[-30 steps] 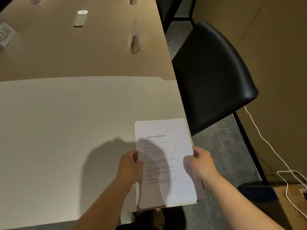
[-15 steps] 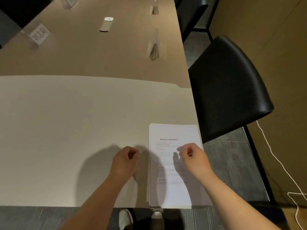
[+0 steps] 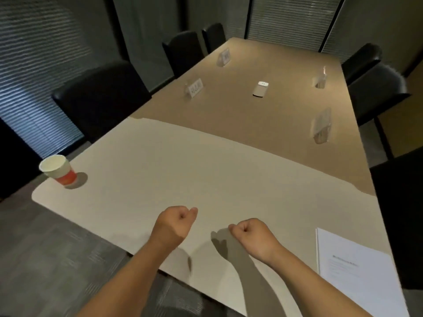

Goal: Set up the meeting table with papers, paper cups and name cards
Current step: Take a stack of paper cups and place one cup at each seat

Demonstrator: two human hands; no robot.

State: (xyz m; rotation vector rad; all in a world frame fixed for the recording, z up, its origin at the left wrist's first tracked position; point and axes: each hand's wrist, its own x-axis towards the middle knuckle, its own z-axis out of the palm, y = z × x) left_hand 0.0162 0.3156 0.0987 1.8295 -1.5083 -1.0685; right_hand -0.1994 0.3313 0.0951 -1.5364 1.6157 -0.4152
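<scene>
the stack of white printed papers [image 3: 357, 268] lies at the near right corner of the pale long meeting table [image 3: 183, 170], well right of the right hand [image 3: 251, 234]. both the left hand [image 3: 176, 223] and the right are curled into fists and hold nothing. a white and red paper cup [image 3: 58, 169] stands far left.

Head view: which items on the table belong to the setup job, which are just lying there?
Job:
stack of papers
paper cup
name cards

Just lying there:
small white device
</scene>
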